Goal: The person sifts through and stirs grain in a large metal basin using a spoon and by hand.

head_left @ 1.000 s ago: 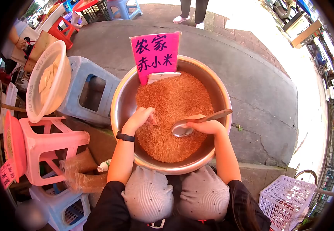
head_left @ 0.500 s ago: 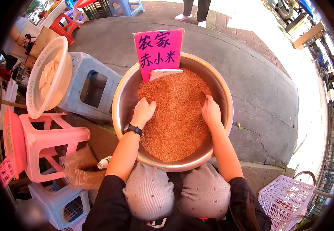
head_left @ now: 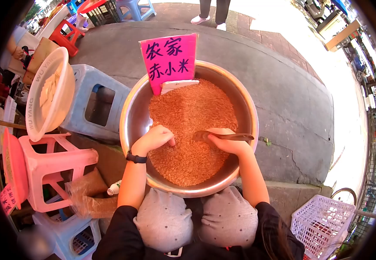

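Your right hand (head_left: 228,141) is gripping the spoon (head_left: 225,136) over the grain (head_left: 192,125); your left hand (head_left: 156,139) is curling its fingers together just beside it.

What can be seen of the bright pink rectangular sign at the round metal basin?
The bright pink rectangular sign looks like thin card, with two rows of black characters. It stands slightly askew at the far side of the round metal basin, a flat white piece before its lower edge. The left hand and right hand are clear of it.
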The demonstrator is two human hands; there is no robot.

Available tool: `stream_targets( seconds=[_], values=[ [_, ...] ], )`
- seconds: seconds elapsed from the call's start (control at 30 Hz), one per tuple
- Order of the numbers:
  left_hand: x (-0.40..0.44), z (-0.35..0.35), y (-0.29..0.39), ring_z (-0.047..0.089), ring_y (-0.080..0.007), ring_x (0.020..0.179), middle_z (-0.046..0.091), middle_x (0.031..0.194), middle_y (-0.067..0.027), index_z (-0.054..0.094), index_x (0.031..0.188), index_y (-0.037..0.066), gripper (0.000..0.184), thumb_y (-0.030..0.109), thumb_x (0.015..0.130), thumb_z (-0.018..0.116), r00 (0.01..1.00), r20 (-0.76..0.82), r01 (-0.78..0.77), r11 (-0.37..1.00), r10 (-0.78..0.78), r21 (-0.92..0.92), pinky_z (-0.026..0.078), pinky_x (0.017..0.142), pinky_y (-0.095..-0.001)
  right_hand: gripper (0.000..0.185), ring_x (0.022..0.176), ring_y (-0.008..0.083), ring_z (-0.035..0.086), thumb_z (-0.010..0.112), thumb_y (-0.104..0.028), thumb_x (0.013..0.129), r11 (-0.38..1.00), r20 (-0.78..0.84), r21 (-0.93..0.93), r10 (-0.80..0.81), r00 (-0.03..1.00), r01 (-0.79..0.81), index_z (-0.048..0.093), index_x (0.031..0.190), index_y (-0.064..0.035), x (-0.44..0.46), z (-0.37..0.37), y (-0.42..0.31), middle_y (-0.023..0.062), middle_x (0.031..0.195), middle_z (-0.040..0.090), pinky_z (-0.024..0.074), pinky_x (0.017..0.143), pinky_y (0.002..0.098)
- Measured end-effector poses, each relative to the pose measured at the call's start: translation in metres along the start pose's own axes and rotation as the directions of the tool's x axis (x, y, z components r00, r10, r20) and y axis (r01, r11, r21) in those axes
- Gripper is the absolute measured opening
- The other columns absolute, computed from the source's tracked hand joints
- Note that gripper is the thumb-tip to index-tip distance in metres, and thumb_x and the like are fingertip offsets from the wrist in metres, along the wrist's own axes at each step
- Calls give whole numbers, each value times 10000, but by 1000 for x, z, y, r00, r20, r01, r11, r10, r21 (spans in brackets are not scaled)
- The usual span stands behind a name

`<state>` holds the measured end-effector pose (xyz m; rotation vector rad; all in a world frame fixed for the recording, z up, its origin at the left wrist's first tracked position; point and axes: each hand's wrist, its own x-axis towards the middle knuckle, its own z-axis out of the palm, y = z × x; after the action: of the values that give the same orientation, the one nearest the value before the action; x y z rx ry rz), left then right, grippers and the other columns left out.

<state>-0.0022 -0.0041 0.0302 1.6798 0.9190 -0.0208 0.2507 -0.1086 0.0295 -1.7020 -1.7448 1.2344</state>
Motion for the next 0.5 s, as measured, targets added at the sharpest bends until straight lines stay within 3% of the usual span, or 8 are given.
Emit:
stream_targets(
  seconds=[0.03,0.07,0.13,0.17,0.27,0.37,0.43,0.5],
  values=[
    [-1,-1,5,563,-188,625,608,630,-99,628,665,15,282,213,746,445,996,-85,-8,998,13,61,421,590,-303,218,854,264,548,488,-162,861,997,-74,-56,-59,996,55,558,1015,-25,-2,-2,-4,141,889,579,427,763,317],
    [-9,-3,10,555,-221,580,574,603,-142,590,659,-19,289,214,740,439,989,-133,92,980,-69,177,415,570,-337,201,827,278,543,483,-152,863,988,-142,-114,-121,982,105,555,998,-23,-4,-4,-8,144,851,572,428,753,324],
    [-22,-8,21,554,-207,581,581,619,-135,591,665,-27,286,207,737,442,983,-98,175,944,-154,279,424,577,-323,139,732,307,533,471,-123,868,957,-274,-250,-217,937,149,536,928,-15,-9,-1,-7,145,718,537,428,677,348],
    [-29,-10,24,553,-200,582,584,627,-131,592,668,-31,285,203,735,444,976,-87,216,920,-198,326,428,581,-316,158,725,326,539,463,-159,872,965,-259,-230,-182,949,123,535,896,-21,-14,-3,-7,159,715,545,430,661,373],
    [-51,-5,19,574,-218,613,593,645,-125,613,715,-4,278,227,744,461,976,91,163,941,-197,297,436,583,-335,233,698,366,559,436,-246,881,987,-149,-159,-22,989,-2,520,812,-40,-40,-24,-28,190,717,569,431,623,436],
    [-69,9,35,584,-254,637,606,675,-121,621,747,27,268,250,754,472,943,257,109,925,-213,364,441,590,-347,228,710,353,571,432,-259,877,976,-3,-211,-47,999,46,536,887,-56,-58,-25,-48,179,748,585,438,635,436],
    [-75,25,30,575,-293,640,611,693,-125,626,753,47,233,246,743,505,948,300,-40,895,-107,444,446,595,-365,152,697,315,577,486,-178,849,941,33,-316,-120,992,124,553,953,-89,-66,-7,-58,133,737,585,455,606,376],
    [-79,36,24,580,-289,644,608,686,-123,631,746,49,193,216,715,542,950,313,-138,895,-2,424,446,593,-375,231,706,317,591,497,-192,814,928,233,-323,-116,966,189,545,1029,-124,-70,1,-65,131,756,597,470,614,393]
  ],
)
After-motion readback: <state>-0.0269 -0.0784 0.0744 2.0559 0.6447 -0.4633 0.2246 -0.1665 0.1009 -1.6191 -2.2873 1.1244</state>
